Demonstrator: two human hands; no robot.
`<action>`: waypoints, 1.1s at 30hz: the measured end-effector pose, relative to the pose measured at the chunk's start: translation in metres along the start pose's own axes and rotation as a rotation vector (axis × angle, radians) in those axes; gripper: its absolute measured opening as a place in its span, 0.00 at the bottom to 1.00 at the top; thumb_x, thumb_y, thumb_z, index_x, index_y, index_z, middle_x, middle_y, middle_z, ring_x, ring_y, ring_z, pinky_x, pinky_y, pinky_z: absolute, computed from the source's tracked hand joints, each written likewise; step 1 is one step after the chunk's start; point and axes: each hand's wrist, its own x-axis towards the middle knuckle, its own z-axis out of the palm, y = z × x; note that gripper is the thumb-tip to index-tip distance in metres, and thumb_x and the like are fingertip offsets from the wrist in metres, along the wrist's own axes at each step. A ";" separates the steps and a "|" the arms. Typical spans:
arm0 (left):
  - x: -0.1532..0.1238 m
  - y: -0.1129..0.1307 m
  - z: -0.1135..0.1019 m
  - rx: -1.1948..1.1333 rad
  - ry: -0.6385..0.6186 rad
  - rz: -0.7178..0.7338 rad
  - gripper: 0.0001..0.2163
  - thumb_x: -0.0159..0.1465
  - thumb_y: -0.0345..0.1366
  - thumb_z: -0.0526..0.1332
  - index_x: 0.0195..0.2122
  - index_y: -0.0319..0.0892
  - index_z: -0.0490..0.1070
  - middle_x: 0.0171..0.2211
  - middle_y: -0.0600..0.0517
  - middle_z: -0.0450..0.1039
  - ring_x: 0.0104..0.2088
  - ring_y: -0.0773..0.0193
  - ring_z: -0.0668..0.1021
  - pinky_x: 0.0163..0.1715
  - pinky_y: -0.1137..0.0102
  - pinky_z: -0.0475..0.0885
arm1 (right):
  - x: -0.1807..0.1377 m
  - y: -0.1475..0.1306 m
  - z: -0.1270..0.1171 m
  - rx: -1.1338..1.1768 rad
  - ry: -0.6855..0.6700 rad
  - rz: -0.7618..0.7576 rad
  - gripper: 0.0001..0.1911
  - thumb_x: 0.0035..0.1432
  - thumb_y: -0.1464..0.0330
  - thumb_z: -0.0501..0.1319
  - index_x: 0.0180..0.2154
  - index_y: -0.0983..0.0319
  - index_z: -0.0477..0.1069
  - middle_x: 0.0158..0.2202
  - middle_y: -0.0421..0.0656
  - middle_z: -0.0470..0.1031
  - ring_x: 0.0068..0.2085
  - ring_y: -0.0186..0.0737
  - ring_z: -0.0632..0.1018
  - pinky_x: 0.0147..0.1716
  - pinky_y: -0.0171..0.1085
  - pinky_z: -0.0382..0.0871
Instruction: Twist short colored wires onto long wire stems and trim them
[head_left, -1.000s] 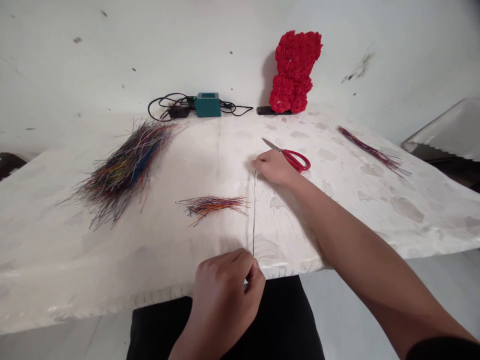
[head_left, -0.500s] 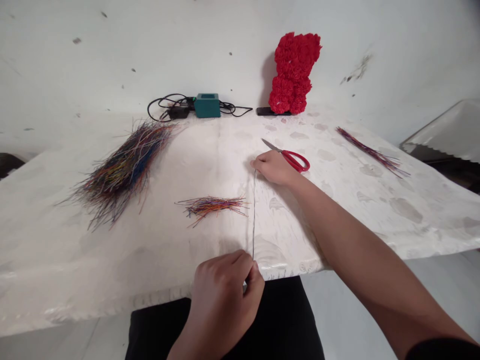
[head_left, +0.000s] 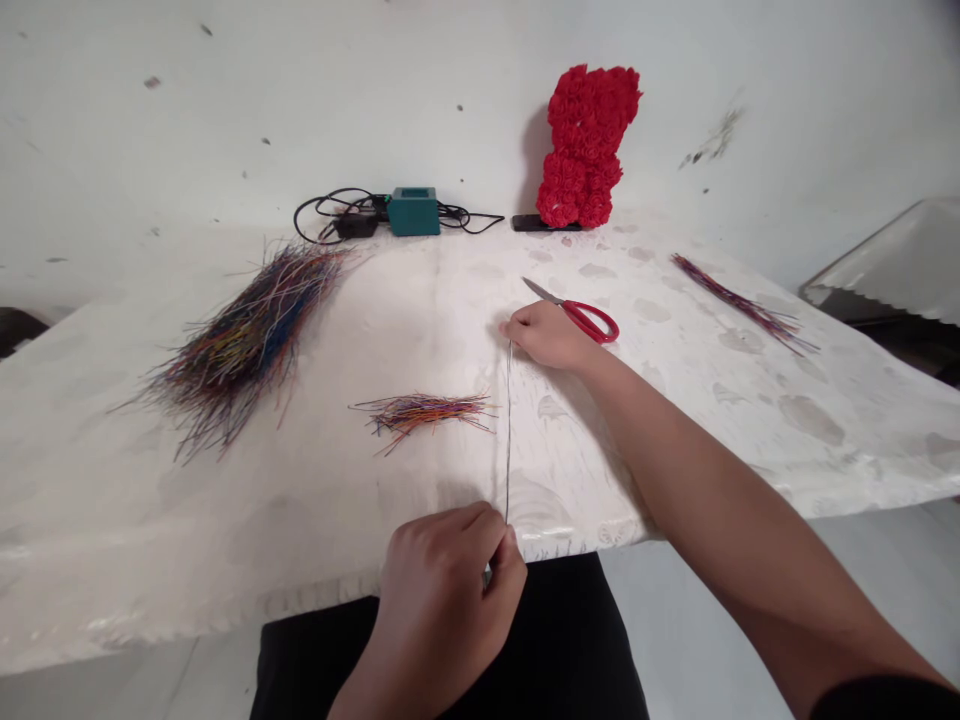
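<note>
A thin grey wire [head_left: 508, 430] runs taut between my two hands, pointing away from me. My left hand [head_left: 454, 575] pinches its near end at the table's front edge. Farther up the table, my right hand [head_left: 544, 332] is closed on the far end. Just beyond that hand lie red-handled scissors [head_left: 592, 320], blades pointing left. To the left of the wire rests a small bundle of short coloured wires [head_left: 427, 412]. A large heap of multicoloured wires [head_left: 247, 345] spreads over the left part of the table.
The table has a pale patterned cover [head_left: 337, 530]. A slim wire bundle [head_left: 742, 302] lies at the right. Against the wall stand a teal box [head_left: 414, 212] with black cables [head_left: 330, 215] and a red rose figure [head_left: 589, 145], with a flat black object [head_left: 529, 223] at its base.
</note>
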 end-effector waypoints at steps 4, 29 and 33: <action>0.000 0.000 0.000 -0.002 0.005 -0.004 0.14 0.62 0.27 0.54 0.21 0.40 0.51 0.17 0.58 0.53 0.18 0.73 0.57 0.21 0.70 0.48 | 0.000 0.000 0.001 -0.004 0.007 -0.012 0.19 0.58 0.69 0.57 0.18 0.61 0.53 0.18 0.37 0.54 0.21 0.32 0.57 0.24 0.40 0.48; 0.000 0.000 -0.001 -0.014 0.008 0.014 0.14 0.61 0.26 0.55 0.20 0.40 0.51 0.17 0.59 0.54 0.18 0.74 0.57 0.20 0.70 0.49 | -0.002 0.000 0.002 0.048 0.005 -0.020 0.18 0.55 0.72 0.58 0.17 0.61 0.54 0.16 0.36 0.52 0.20 0.30 0.56 0.22 0.38 0.47; 0.000 0.000 -0.002 -0.017 -0.005 0.013 0.14 0.61 0.26 0.55 0.20 0.40 0.52 0.17 0.59 0.55 0.18 0.74 0.58 0.21 0.71 0.50 | -0.002 0.000 0.003 0.051 0.007 -0.020 0.18 0.54 0.72 0.57 0.17 0.61 0.54 0.16 0.36 0.51 0.20 0.30 0.55 0.22 0.37 0.47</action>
